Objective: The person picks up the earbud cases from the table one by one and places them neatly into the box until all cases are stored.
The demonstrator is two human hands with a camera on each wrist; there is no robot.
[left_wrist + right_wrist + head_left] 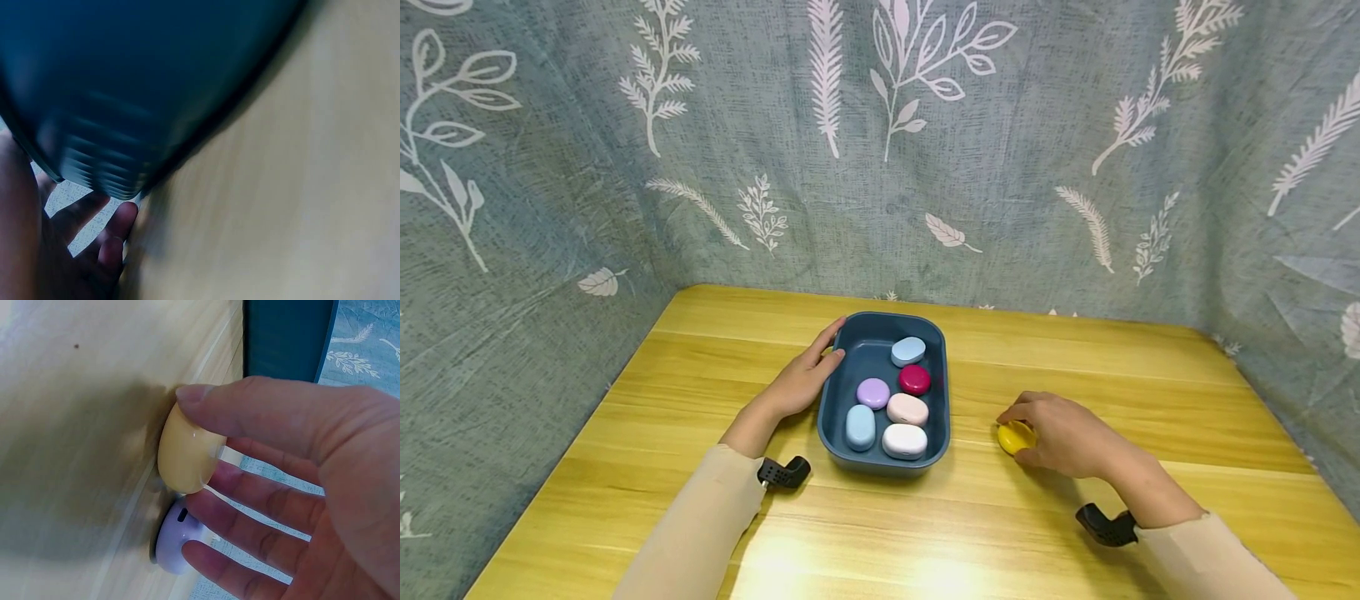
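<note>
My left hand (801, 379) rests its extended fingers along the outer left wall of a dark blue box (880, 468). Between the thumb and fingers of my right hand (1067, 433) is a glossy yellow earbud case (1015, 437), pinched close over the table. Beside it in the right wrist view lies a purple earbud case (178, 544) with a small port, near my lower fingertips; the hand hides it from the head view. Inside the box sit several rounded cases, among them a crimson one (914, 379), a white one (905, 442) and a lilac one (873, 393).
The wooden table (715, 333) ends at a grey-blue leaf-patterned cloth (850, 200) behind and at the sides. Inside the box are also a pale pink case (907, 410) and light blue cases, one at the back right (908, 351).
</note>
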